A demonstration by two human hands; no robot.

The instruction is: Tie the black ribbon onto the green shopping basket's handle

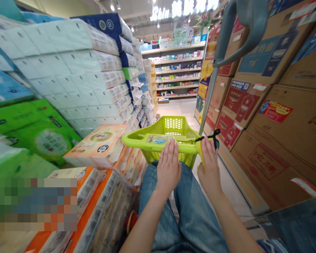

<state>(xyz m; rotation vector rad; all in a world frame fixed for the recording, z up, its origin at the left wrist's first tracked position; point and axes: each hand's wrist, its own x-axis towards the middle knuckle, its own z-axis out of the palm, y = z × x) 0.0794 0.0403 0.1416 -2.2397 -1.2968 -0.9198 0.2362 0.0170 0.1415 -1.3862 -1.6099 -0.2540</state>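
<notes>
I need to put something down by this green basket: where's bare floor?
Bare floor tile runs between the lime-green basket and the cardboard cartons on the right. More shows ahead, beyond the basket, before the shelves. The left is crowded: stacked tissue packs reach the basket.

Single head-worn view, looking forward and down from above lap (181,211). Close on left hand (169,165), right hand (210,165), basket (137,138); aisle (176,109) ahead between stacked cartons (268,140). Wide-angle bowing at edges.
</notes>
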